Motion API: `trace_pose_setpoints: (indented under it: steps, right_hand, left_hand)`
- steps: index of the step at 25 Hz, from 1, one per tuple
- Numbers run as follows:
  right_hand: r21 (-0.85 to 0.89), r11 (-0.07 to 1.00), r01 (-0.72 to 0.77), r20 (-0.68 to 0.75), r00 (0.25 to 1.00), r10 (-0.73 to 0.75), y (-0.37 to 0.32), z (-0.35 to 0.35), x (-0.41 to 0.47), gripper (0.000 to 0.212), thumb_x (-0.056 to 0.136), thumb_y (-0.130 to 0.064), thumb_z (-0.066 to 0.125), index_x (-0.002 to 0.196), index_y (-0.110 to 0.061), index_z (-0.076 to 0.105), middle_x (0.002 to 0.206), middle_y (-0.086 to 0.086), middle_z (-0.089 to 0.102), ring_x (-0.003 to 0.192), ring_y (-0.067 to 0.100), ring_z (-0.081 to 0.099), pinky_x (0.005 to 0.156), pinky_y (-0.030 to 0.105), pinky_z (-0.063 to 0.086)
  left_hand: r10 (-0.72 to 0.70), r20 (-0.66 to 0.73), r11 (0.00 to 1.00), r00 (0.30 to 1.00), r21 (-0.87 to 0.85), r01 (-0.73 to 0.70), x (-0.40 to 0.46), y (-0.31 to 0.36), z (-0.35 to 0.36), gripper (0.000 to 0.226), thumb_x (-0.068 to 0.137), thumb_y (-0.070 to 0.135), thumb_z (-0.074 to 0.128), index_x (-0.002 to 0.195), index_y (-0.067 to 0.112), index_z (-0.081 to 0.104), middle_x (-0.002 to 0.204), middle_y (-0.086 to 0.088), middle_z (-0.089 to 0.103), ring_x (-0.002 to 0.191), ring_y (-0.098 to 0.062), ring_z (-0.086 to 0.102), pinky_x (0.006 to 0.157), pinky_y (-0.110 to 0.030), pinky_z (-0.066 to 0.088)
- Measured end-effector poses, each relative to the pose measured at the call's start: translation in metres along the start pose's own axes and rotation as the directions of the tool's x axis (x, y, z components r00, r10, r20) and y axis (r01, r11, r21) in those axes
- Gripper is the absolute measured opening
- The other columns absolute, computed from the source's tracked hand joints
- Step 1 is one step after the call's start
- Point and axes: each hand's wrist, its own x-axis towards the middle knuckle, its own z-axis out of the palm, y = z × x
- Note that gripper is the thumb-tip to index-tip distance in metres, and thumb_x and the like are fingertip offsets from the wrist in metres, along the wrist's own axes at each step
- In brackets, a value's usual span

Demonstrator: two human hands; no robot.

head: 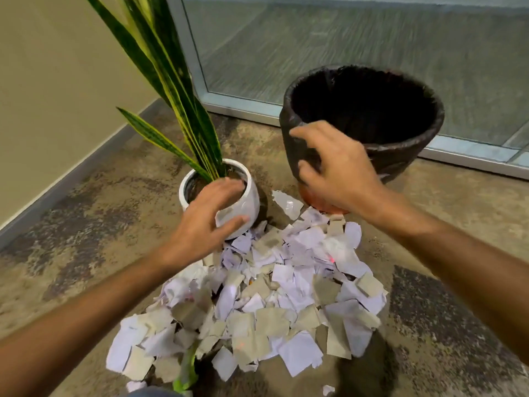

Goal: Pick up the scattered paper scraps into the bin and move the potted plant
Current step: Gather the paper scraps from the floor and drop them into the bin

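The plant stands upright in a white pot, leaves rising leftward. The glazed pot is judged heavy, slippery and breakable, best taken at its rim, where the open left hand rests. Scraps, light and limp, lie heaped below. The open right hand hovers before the bin.

open hands over paper scraps
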Motion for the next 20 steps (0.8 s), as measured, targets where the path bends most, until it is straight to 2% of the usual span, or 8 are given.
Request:
trace_pose_setpoints:
  steps: [2, 4, 7, 9, 11, 14, 18, 20]
  right_hand:
    - [-0.013, 0.991, 0.137, 0.276, 0.953, -0.128, -0.029, 0.042, -0.021, 0.048, 0.088, -0.026, 0.059, 0.135, -0.018, 0.052, 0.129, 0.003, 0.057, 0.112, 0.025, 0.056, 0.090, 0.043, 0.049]
    - [-0.004, 0.953, 0.303, 0.546, 0.799, -0.252, -0.052, 0.083, -0.045, 0.053, 0.092, -0.037, 0.055, 0.141, -0.020, 0.045, 0.137, 0.006, 0.051, 0.121, 0.027, 0.049, 0.099, 0.040, 0.043]
    - [0.035, 0.856, 0.515, 0.764, 0.538, -0.355, -0.077, 0.134, -0.078, 0.066, 0.090, -0.050, 0.055, 0.146, -0.023, 0.034, 0.151, 0.010, 0.035, 0.137, 0.031, 0.031, 0.110, 0.046, 0.025]
    - [0.068, 0.783, 0.619, 0.822, 0.410, -0.395, -0.091, 0.158, -0.093, 0.076, 0.086, -0.056, 0.059, 0.149, -0.024, 0.028, 0.156, 0.013, 0.026, 0.143, 0.035, 0.020, 0.114, 0.056, 0.016]
    - [0.104, 0.685, 0.721, 0.840, 0.305, -0.448, -0.108, 0.178, -0.103, 0.087, 0.082, -0.061, 0.062, 0.151, -0.025, 0.024, 0.159, 0.015, 0.018, 0.146, 0.038, 0.013, 0.113, 0.063, 0.011]
    - [0.150, 0.562, 0.813, 0.841, 0.193, -0.505, -0.136, 0.198, -0.115, 0.096, 0.073, -0.062, 0.071, 0.150, -0.029, 0.024, 0.160, 0.013, 0.014, 0.146, 0.040, 0.012, 0.113, 0.065, 0.012]
    - [0.223, 0.447, 0.866, 0.779, 0.118, -0.616, -0.178, 0.229, -0.131, 0.078, 0.083, -0.042, 0.066, 0.149, -0.038, 0.026, 0.163, 0.008, 0.006, 0.148, 0.042, 0.003, 0.112, 0.069, 0.008]
    - [0.187, 0.428, 0.884, 0.796, 0.120, -0.593, -0.192, 0.243, -0.130, 0.083, 0.080, -0.051, 0.066, 0.149, -0.041, 0.022, 0.164, 0.007, 0.000, 0.147, 0.044, -0.002, 0.111, 0.071, 0.003]
  left_hand:
    - [-0.085, 0.068, 0.995, 0.994, 0.064, 0.081, -0.057, -0.036, -0.004, 0.063, 0.086, 0.057, 0.052, 0.134, 0.015, 0.052, 0.143, 0.002, 0.046, 0.138, -0.012, 0.033, 0.113, -0.040, 0.032]
    - [-0.215, 0.127, 0.972, 0.968, 0.126, 0.199, -0.111, -0.066, -0.005, 0.077, 0.081, 0.072, 0.045, 0.139, 0.020, 0.046, 0.149, 0.009, 0.034, 0.141, -0.007, 0.024, 0.115, -0.038, 0.026]
    - [-0.429, 0.184, 0.892, 0.884, 0.245, 0.381, -0.184, -0.094, 0.004, 0.104, 0.070, 0.088, 0.036, 0.150, 0.025, 0.021, 0.156, 0.008, 0.010, 0.147, -0.017, 0.010, 0.118, -0.046, 0.016]
    - [-0.526, 0.212, 0.837, 0.824, 0.304, 0.456, -0.225, -0.103, 0.014, 0.116, 0.061, 0.095, 0.033, 0.150, 0.027, 0.003, 0.158, 0.002, -0.007, 0.147, -0.022, -0.004, 0.117, -0.054, 0.008]
    - [-0.604, 0.226, 0.787, 0.765, 0.322, 0.526, -0.263, -0.111, 0.019, 0.127, 0.054, 0.099, 0.034, 0.150, 0.025, -0.003, 0.158, 0.000, -0.016, 0.146, -0.023, -0.015, 0.116, -0.059, 0.003]
    - [-0.665, 0.256, 0.744, 0.702, 0.306, 0.594, -0.310, -0.117, 0.021, 0.143, 0.045, 0.100, 0.041, 0.151, 0.018, -0.008, 0.157, 0.000, -0.024, 0.145, -0.023, -0.023, 0.114, -0.063, 0.002]
    - [-0.668, 0.291, 0.745, 0.685, 0.259, 0.616, -0.344, -0.115, 0.026, 0.153, 0.035, 0.096, 0.055, 0.149, 0.025, -0.018, 0.157, -0.005, -0.024, 0.146, -0.026, -0.018, 0.113, -0.062, 0.001]
    - [-0.644, 0.325, 0.765, 0.693, 0.270, 0.585, -0.346, -0.113, 0.033, 0.154, 0.036, 0.094, 0.058, 0.149, 0.026, -0.020, 0.157, -0.008, -0.024, 0.146, -0.028, -0.018, 0.113, -0.063, 0.000]
